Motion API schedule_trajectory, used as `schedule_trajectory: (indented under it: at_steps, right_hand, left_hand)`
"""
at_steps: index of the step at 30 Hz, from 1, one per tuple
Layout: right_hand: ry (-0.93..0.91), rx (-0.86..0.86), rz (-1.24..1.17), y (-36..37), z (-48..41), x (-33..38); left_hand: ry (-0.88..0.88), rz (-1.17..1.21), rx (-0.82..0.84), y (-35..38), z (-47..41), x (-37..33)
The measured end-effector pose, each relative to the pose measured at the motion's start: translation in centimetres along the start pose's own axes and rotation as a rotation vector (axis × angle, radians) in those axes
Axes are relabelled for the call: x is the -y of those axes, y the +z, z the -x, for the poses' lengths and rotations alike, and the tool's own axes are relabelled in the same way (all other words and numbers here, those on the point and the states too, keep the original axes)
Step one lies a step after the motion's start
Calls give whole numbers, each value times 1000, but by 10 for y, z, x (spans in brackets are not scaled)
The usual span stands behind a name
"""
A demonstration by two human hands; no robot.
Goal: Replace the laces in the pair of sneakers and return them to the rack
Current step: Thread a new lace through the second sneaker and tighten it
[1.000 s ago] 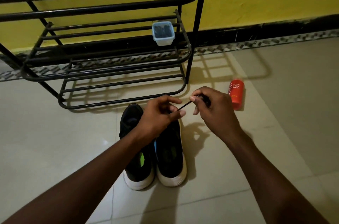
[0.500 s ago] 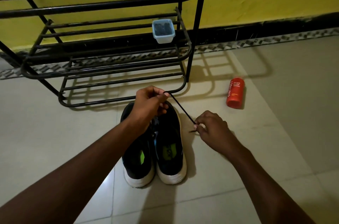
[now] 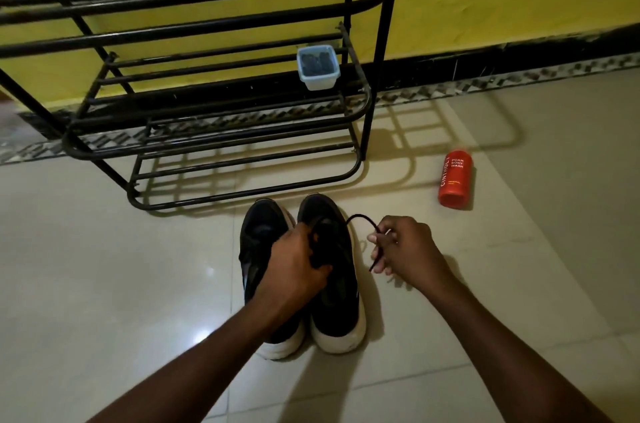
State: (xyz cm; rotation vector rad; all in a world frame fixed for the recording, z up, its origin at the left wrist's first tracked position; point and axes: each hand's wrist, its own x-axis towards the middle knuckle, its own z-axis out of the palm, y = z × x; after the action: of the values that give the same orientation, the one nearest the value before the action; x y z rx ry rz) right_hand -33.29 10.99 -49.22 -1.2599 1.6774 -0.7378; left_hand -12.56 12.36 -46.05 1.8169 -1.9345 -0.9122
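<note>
Two black sneakers with white soles stand side by side on the floor, toes toward the rack: the left sneaker (image 3: 258,242) and the right sneaker (image 3: 337,287). My left hand (image 3: 294,263) lies over the gap between them, fingers curled into the lacing area of the right sneaker. A black lace (image 3: 362,219) arcs from that shoe over to my right hand (image 3: 403,249), which pinches it just right of the shoe, the lace tip hanging below my fingers. The black metal shoe rack (image 3: 214,132) stands right behind the sneakers.
A small clear plastic box (image 3: 318,68) with dark contents sits on the rack's middle shelf, at its right end. An orange body-wash bottle (image 3: 455,179) lies on the tiled floor to the right. A yellow wall with a dark skirting runs behind.
Both hands have come down from above the shoes. The left hand dropped onto the right sneaker's lacing area, and the lace, stretched taut before, now loops slack to the right hand.
</note>
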Motion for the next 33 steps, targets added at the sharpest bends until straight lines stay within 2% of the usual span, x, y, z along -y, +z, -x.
schedule_trajectory:
  at_steps: [5, 8, 10, 11, 13, 16, 21, 23, 25, 27, 28, 30, 33]
  right_hand:
    - [167, -9, -849, 6, 10, 28]
    - [269, -235, -1219, 4, 2, 29]
    - [393, -409, -1368, -2, -5, 21]
    - [450, -452, -1348, -3, -4, 17]
    - [541, -422, -1199, -1, 1, 9]
    - [546, -184, -1016, 12, 10, 4]
    - [554, 141, -939, 11, 15, 7]
    - [457, 74, -1084, 5, 12, 8]
    - [408, -163, -1233, 1, 3, 2]
    - [481, -308, -1178, -1, 3, -6]
    - [531, -296, -1089, -1, 6, -8]
    - [568, -148, -931, 3, 14, -7]
    - [486, -34, -940, 5, 18, 0]
  left_hand:
    - [-13, 32, -67, -3, 6, -5]
    - [-14, 19, -86, -5, 7, -5]
    - [-39, 17, -90, -5, 4, 0]
    - [-43, 23, -83, -5, 3, 1]
    - [-38, 30, -61, -4, 3, 3]
    - [-11, -8, -39, -3, 3, 3]
    - [-17, -21, -47, -3, -1, 5]
    - [-20, 4, -46, -4, -1, 7]
    - [-23, 21, -40, -4, -1, 8]
    - [-28, 28, -36, -4, -1, 8]
    - [-31, 27, -42, -3, -1, 8]
    - [-40, 21, -51, -2, -1, 9]
    - [-48, 13, -77, 0, -2, 9]
